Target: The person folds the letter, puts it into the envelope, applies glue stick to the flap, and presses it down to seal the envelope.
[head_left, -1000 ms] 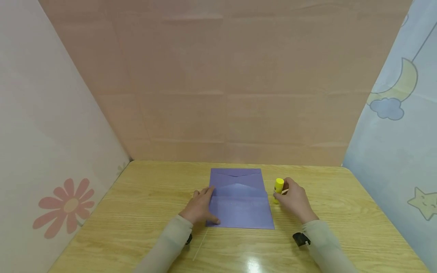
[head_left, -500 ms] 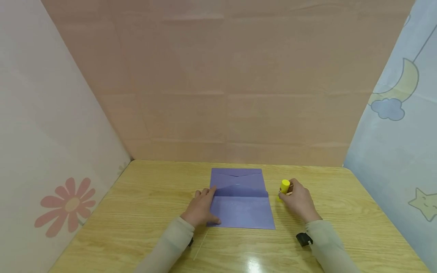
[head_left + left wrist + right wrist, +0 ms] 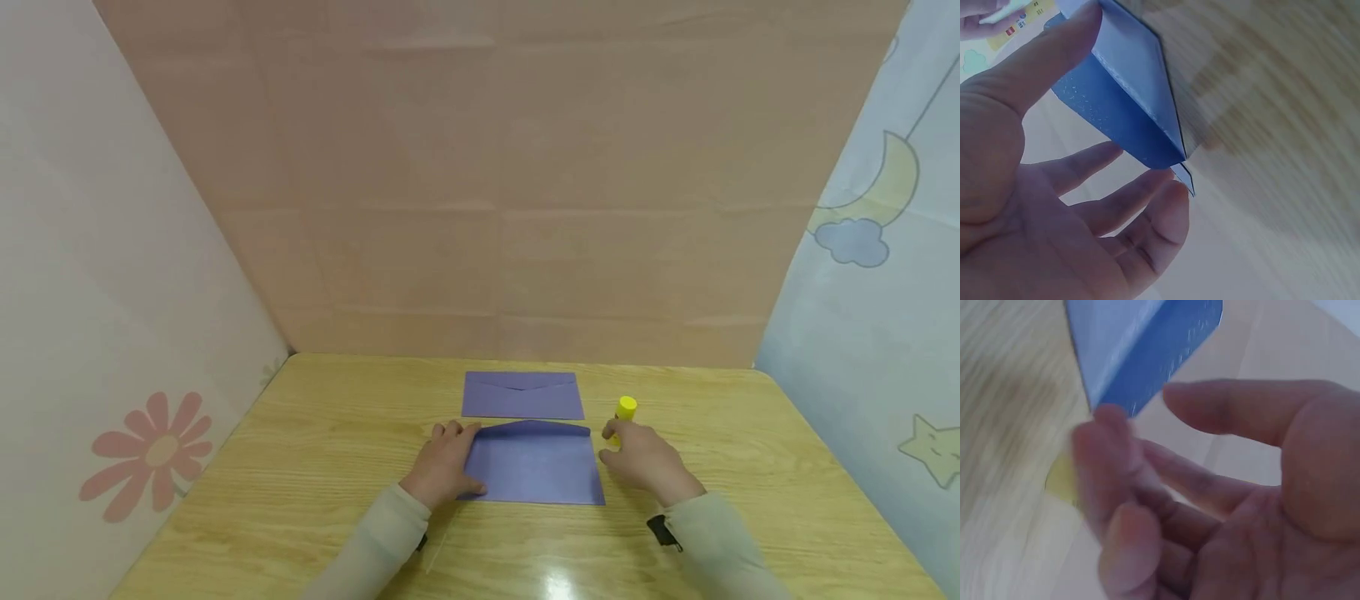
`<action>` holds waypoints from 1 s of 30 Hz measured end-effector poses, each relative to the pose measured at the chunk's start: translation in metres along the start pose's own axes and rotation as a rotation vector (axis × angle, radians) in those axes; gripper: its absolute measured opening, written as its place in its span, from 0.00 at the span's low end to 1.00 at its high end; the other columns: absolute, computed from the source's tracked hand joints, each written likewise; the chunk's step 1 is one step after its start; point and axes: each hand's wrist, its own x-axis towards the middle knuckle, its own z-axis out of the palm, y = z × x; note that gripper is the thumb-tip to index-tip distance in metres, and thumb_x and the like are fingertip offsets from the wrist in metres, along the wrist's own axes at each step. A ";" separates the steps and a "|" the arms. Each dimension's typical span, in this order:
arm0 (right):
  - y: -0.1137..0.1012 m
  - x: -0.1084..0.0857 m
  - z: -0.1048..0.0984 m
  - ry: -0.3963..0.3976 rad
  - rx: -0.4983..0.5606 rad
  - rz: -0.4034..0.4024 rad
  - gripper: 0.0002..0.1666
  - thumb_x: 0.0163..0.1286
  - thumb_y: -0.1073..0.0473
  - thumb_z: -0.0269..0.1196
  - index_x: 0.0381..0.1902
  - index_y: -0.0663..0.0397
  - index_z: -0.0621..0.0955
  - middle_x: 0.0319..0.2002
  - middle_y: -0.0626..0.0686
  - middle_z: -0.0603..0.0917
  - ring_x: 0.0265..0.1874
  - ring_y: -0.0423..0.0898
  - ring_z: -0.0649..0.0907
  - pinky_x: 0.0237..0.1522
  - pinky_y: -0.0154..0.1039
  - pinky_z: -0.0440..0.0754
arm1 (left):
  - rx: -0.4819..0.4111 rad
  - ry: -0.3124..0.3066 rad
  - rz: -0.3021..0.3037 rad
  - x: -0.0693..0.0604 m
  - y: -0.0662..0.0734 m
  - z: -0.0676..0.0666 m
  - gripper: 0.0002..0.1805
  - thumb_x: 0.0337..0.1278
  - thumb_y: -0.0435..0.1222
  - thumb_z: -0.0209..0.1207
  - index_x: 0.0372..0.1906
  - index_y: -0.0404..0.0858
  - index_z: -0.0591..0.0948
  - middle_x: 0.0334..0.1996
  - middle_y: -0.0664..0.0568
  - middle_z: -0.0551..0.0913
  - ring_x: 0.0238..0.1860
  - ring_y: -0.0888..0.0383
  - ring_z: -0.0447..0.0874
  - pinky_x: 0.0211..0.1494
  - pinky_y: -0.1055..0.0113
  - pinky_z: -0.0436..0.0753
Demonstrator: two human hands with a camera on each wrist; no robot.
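Observation:
A purple envelope [image 3: 534, 467] lies nearest me, its flap [image 3: 534, 428] raised along the far edge. Small glossy specks dot the flap in the left wrist view. My left hand [image 3: 442, 467] spans the envelope's left side, thumb on the near corner, fingers behind the flap's left end. My right hand [image 3: 645, 458] is at the flap's right end with thumb and fingers apart; whether a fingertip touches the flap I cannot tell. Just behind that hand stands a yellow glue stick [image 3: 627, 407], capped end up, its lower part hidden.
A second purple envelope [image 3: 522, 402], flap folded down, lies behind the first one. The wooden table [image 3: 360, 400] is bounded by a pink-brown back wall [image 3: 495, 250] and patterned side walls. A thin pale strip [image 3: 441, 542] lies near the left wrist.
My right hand has set the glue stick down farther right, let go and moved toward the envelope. The near envelope's flap has risen, uncovering the rear envelope. The left hand has barely moved.

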 end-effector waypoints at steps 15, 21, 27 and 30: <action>-0.007 0.006 0.029 -0.049 -0.056 -0.070 0.29 0.63 0.63 0.62 0.63 0.56 0.78 0.53 0.60 0.84 0.29 0.49 0.78 0.27 0.43 0.73 | 0.098 -0.037 0.019 -0.005 0.006 0.001 0.31 0.45 0.48 0.76 0.54 0.36 0.83 0.46 0.42 0.78 0.46 0.49 0.70 0.43 0.55 0.78; -0.019 0.008 0.034 -0.029 -0.140 -0.145 0.26 0.59 0.65 0.64 0.59 0.54 0.82 0.54 0.60 0.85 0.38 0.50 0.81 0.27 0.45 0.78 | 0.076 -0.028 0.011 -0.005 0.009 0.003 0.29 0.47 0.50 0.74 0.52 0.36 0.85 0.43 0.45 0.76 0.44 0.51 0.68 0.42 0.56 0.77; -0.039 0.006 0.049 0.003 -0.161 -0.211 0.26 0.59 0.68 0.64 0.57 0.52 0.84 0.53 0.57 0.86 0.46 0.55 0.85 0.27 0.48 0.80 | 0.117 -0.042 0.079 -0.001 0.027 0.009 0.27 0.51 0.50 0.71 0.55 0.43 0.85 0.53 0.43 0.78 0.53 0.46 0.72 0.49 0.53 0.80; -0.049 0.005 0.060 0.021 -0.180 -0.257 0.26 0.58 0.68 0.64 0.56 0.49 0.84 0.49 0.56 0.87 0.46 0.56 0.86 0.28 0.51 0.82 | 0.144 -0.056 0.111 0.001 0.039 0.015 0.28 0.51 0.52 0.70 0.57 0.45 0.85 0.56 0.43 0.78 0.55 0.45 0.73 0.51 0.51 0.80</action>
